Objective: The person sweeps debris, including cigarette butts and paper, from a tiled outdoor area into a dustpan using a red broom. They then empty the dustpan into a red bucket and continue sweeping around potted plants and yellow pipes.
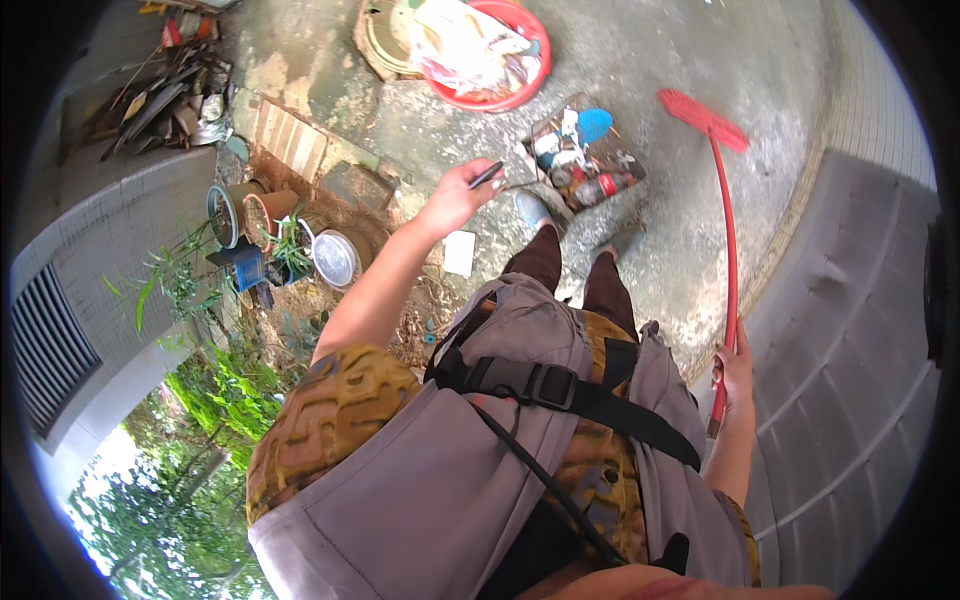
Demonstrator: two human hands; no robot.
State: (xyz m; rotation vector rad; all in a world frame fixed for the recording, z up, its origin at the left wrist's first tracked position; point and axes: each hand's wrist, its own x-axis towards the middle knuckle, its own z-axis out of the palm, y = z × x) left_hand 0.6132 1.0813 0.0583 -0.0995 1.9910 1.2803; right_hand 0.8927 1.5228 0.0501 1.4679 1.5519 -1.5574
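Note:
My right hand is closed around the upper end of a red broom's handle. The broom's red head lies against the concrete floor, ahead and to the right. In my left hand is a dark handle, and a thin dark rod runs from it towards a dustpan. The dustpan rests on the ground just in front of my feet. It is filled with rubbish, including a plastic bottle with a red label, a blue oval piece and crumpled white scraps.
A red basin heaped with bagged rubbish stands ahead. At left are plant pots, a lidded white bucket and a scrap pile. A white tile-like piece lies by my left foot. Grey padded panels line the right.

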